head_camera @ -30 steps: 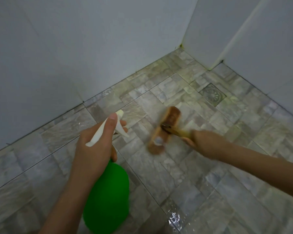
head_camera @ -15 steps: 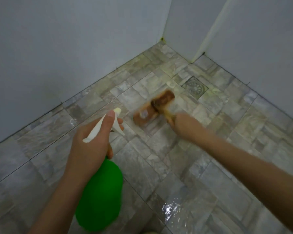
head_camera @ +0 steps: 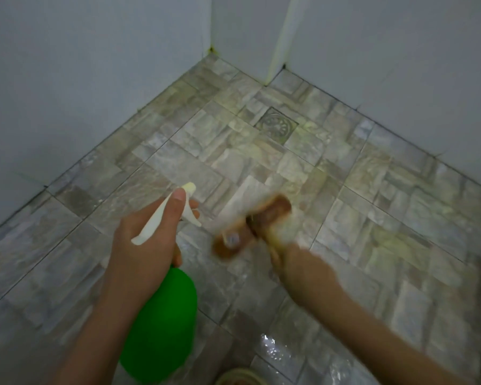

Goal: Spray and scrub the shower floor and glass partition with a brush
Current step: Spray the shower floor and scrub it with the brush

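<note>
My left hand (head_camera: 145, 245) grips the white trigger head of a green spray bottle (head_camera: 161, 323), thumb along its top and nozzle pointing away over the floor. My right hand (head_camera: 295, 262) holds the handle of a brown wooden scrub brush (head_camera: 250, 229), which lies blurred with motion on the grey stone-pattern shower floor (head_camera: 372, 218). The brush sits just right of the spray nozzle, on the near side of the drain. The floor looks wet, with a shiny patch near the bottom edge.
A square metal drain (head_camera: 277, 124) is set in the floor toward the far corner. Pale walls (head_camera: 81, 79) close the left and back sides, and a white panel edge (head_camera: 279, 40) meets the floor at the back right. A round pale object (head_camera: 239, 377) peeks in at the bottom edge.
The brush swept away toward the drain half a second ago and has come back nearer and to the right. My left hand keeps the same grip on the bottle. The view has tilted up slightly.
</note>
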Tool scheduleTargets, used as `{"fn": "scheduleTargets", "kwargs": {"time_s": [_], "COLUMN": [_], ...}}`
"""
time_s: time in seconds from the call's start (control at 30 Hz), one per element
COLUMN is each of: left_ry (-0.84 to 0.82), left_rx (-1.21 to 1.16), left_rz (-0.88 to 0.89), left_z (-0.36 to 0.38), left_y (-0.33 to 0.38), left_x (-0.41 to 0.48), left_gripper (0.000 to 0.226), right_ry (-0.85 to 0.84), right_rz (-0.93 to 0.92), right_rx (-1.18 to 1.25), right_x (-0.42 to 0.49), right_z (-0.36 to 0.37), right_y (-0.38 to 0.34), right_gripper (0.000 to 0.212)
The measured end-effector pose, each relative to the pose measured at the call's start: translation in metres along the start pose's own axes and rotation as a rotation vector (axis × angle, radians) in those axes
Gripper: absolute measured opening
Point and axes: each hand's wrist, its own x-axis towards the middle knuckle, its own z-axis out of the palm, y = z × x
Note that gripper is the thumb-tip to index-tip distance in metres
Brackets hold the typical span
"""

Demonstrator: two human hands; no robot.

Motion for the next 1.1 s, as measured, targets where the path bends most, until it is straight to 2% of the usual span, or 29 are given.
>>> {"fn": "scheduleTargets", "kwargs": {"time_s": [0.1, 0.2, 0.27, 0.33, 0.47, 0.53, 0.73, 0.8, 0.93, 1.0, 1.1], "left_ry": [-0.033, -0.053, -0.073, -0.084, -0.081, -0.086, -0.089, -0.094, -0.092, -0.092, -0.084], "left_rx": [-0.003, 0.025, 0.029, 0.051, 0.054, 0.056, 0.082, 0.077, 0.063, 0.069, 0.103], "left_rz": [0.016, 0.014, 0.018, 0.025, 0.035, 0.031, 0.049, 0.057, 0.040, 0.043, 0.056], "left_z": [0.004, 0.008, 0.012, 0.016, 0.022, 0.023, 0.027, 0.024, 0.021, 0.023, 0.031], "left_y": [0.000, -0.002, -0.002, -0.002, -0.001, -0.001, 0.002, 0.005, 0.010, 0.010, 0.010], "left_x": [0.002, 0.003, 0.001, 0.001, 0.003, 0.004, 0.004, 0.004, 0.005, 0.009, 0.013], "left_gripper": [0.043, 0.043, 0.045, 0.048, 0.047, 0.048, 0.040, 0.039, 0.041, 0.035, 0.036], "right_ry": [-0.106, -0.041, 0.026, 0.071, 0.044, 0.024, 0.109, 0.091, 0.071, 0.038, 0.078], "right_rz": [0.130, 0.191, 0.161, 0.164, 0.239, 0.267, 0.134, 0.162, 0.274, 0.244, 0.159], "right_rx": [-0.016, 0.146, 0.235, 0.249, 0.146, 0.138, 0.238, 0.226, 0.254, 0.244, 0.253], "right_x": [-0.067, -0.013, 0.043, 0.061, -0.031, -0.046, 0.088, 0.072, -0.018, 0.003, 0.083], "right_z": [0.013, 0.009, -0.003, -0.010, 0.018, 0.022, -0.035, -0.027, 0.004, -0.010, -0.050], "right_y": [0.007, 0.004, 0.001, 0.012, 0.048, 0.052, 0.047, 0.061, 0.072, 0.070, 0.055], "right_gripper": [0.052, 0.042, 0.045, 0.046, 0.044, 0.047, 0.045, 0.043, 0.038, 0.040, 0.047]}}
